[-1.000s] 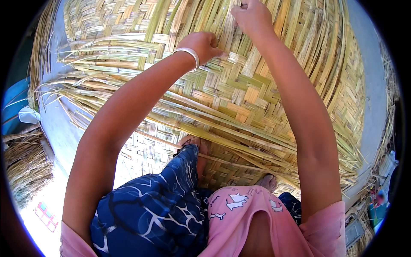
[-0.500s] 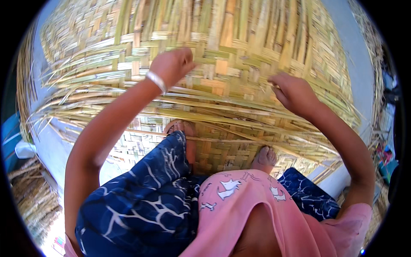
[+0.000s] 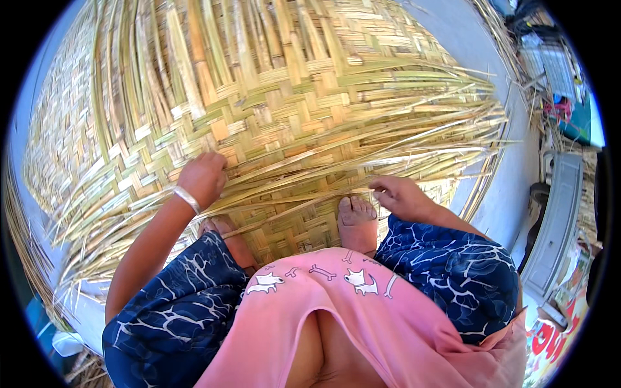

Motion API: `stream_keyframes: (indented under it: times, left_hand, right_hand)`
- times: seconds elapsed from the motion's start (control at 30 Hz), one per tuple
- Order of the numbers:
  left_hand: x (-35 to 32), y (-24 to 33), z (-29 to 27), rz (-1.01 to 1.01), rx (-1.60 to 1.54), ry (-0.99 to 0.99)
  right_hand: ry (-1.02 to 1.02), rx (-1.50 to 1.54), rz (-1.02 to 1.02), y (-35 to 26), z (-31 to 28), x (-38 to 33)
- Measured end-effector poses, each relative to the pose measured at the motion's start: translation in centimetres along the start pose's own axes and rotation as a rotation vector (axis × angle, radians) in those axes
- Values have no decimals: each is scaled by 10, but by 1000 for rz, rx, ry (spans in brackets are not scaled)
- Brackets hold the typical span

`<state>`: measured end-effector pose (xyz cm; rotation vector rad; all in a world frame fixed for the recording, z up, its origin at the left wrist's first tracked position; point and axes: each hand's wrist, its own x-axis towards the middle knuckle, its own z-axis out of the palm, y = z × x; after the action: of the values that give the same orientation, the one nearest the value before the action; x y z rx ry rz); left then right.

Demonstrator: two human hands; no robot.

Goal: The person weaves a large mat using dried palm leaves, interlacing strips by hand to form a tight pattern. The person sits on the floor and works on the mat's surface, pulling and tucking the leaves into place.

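A large mat (image 3: 304,123) of flat yellow-green strips spreads before me, partly woven, with long unwoven strips (image 3: 246,39) standing out at its far side. My left hand (image 3: 204,178), a white band on its wrist, rests on the weave with its fingers curled down; whatever lies under the fingertips is hidden. Loose crosswise strips (image 3: 291,178) run in a bundle between my hands and fan out at both sides. My right hand (image 3: 402,197) is beside my right foot, close to the near strips, its fingers loosely bent and apart.
My bare left foot (image 3: 229,240) and right foot (image 3: 358,226) stand on the mat's near part. Pale floor (image 3: 504,194) borders the mat. A grey panel-like object (image 3: 553,220) stands at the right, with cluttered items behind it. A whitish container (image 3: 66,343) sits at the lower left.
My view has turned, shifting the mat leftward. Both hands have come nearer to my body and lower: the left onto the weave, the right from over the mat to beside my right foot.
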<state>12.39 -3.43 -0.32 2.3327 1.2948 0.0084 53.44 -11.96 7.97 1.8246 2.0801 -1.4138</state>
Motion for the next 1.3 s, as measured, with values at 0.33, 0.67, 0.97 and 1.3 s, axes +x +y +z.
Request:
stream_keyframes:
  times: [0.33,0.67,0.97,1.3]
  left_hand:
    - [5,13,-30,-455,-799,-9]
    - [20,16,-30,-329,-255,18]
    - [-5,36,-14,135,-116,134]
    - [-28,48,6,152,52,-55]
  right_hand:
    - [36,1082,348,36,15,38]
    - [50,1254,327,43,23,24]
    - [-37,1315,379,64,54,21]
    - [-179,1331,467,56,61,23]
